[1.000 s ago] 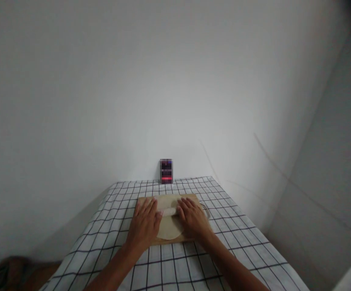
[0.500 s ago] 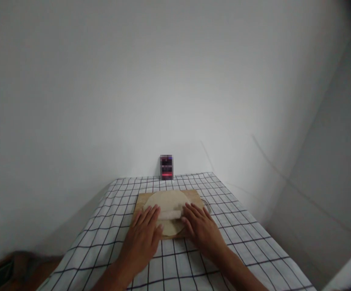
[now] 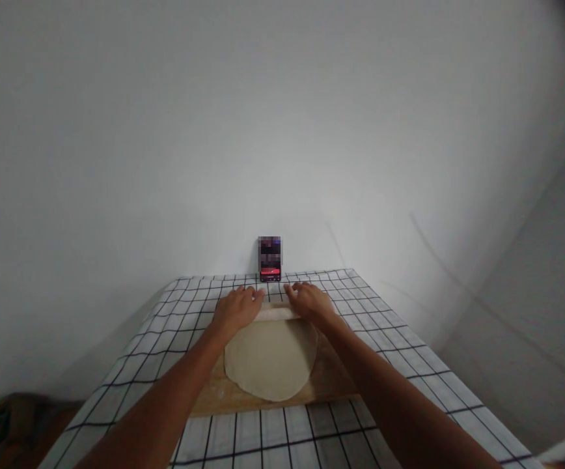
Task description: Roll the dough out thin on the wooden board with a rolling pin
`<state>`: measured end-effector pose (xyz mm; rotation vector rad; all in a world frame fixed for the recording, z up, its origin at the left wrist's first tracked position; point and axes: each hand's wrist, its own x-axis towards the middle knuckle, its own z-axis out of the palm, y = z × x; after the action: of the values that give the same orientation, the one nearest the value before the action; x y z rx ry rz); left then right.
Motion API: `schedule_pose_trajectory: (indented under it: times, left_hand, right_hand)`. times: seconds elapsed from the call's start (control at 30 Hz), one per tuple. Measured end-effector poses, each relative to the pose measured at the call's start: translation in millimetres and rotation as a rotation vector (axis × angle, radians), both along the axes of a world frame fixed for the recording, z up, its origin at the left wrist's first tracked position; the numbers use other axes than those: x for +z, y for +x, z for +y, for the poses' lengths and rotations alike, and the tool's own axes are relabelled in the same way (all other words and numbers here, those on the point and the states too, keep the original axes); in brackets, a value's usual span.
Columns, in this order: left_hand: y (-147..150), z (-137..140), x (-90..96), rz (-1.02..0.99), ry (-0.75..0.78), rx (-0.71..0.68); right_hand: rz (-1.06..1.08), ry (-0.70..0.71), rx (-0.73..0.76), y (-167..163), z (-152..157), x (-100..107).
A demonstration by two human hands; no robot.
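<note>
A round, flat sheet of pale dough lies on a wooden board. Across the dough's far edge sits a light rolling pin; only its middle shows. My left hand covers the pin's left end, its fingers bent over toward the far side and the thumb pointing inward. Over the right end lies my right hand in the same way, fingers curved forward. Both forearms reach across the board's sides, and the ends of the pin are hidden beneath the hands.
The table wears a white cloth with a dark grid. At its far edge a phone leans upright against the white wall. Some dark brown object stands on the floor at lower left.
Both hands have moved forward with the rolling pin, from the dough's middle to its far edge. More of the dough's near part shows. The fingers, flatter before, now bend over the pin.
</note>
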<state>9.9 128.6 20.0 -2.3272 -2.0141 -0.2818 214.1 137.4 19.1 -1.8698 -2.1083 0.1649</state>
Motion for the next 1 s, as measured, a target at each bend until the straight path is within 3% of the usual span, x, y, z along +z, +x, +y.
schedule_pose_trajectory:
  times: [0.23, 0.43, 0.67, 0.87, 1.0]
  left_hand:
    - [-2.6, 57.8, 1.1, -0.012, -0.147, 0.016]
    - [-4.6, 62.6, -2.3, -0.022, -0.129, 0.114]
    - [1.4, 19.1, 2.2, -0.013, -0.028, 0.158]
    - [8.1, -47.1, -0.5, 0.025, 0.078, 0.034]
    - [6.8, -82.8, -13.8, 0.032, 0.265, -0.083]
  right_hand:
    - [-0.009, -0.102, -0.031, -3.9, 54.1, -4.4]
    - [-0.002, -0.074, -0.047, -3.5, 58.5, -6.5]
    - [0.01, -0.006, -0.041, -0.7, 19.9, -2.3]
    - [-0.049, 0.13, 0.1, 6.2, -43.0, -6.0]
    - [0.018, 0.221, 0.189, 15.9, -86.7, -13.5]
